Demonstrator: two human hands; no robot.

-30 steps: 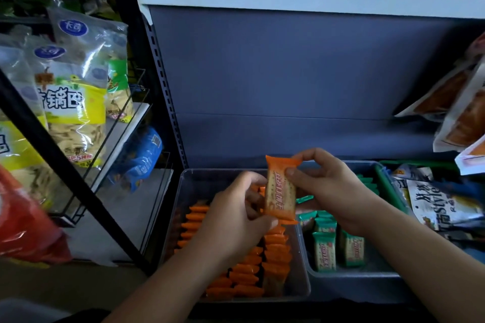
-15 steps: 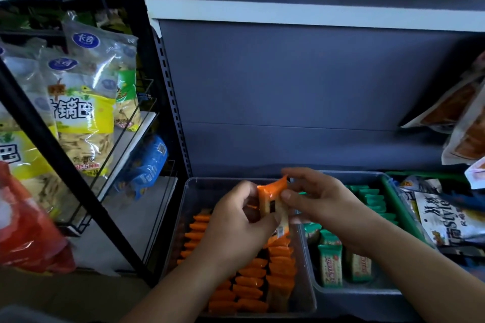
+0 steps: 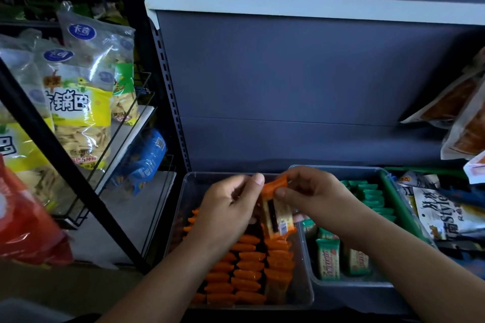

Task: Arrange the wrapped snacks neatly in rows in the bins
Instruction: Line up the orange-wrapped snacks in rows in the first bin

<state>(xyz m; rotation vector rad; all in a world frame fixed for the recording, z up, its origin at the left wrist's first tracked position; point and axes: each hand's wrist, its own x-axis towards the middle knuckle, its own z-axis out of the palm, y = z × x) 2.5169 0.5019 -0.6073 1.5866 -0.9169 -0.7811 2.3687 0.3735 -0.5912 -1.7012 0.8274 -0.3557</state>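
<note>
Right hand [image 3: 312, 198] pinches orange snack [image 3: 278, 213] above clear bin [image 3: 306, 288].

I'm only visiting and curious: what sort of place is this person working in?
Most likely a small shop's snack aisle. Metal shelving carries big branded snack bags, and clear bins below hold rows of orange wrapped snacks and green ones, laid out like goods for sale.
</note>
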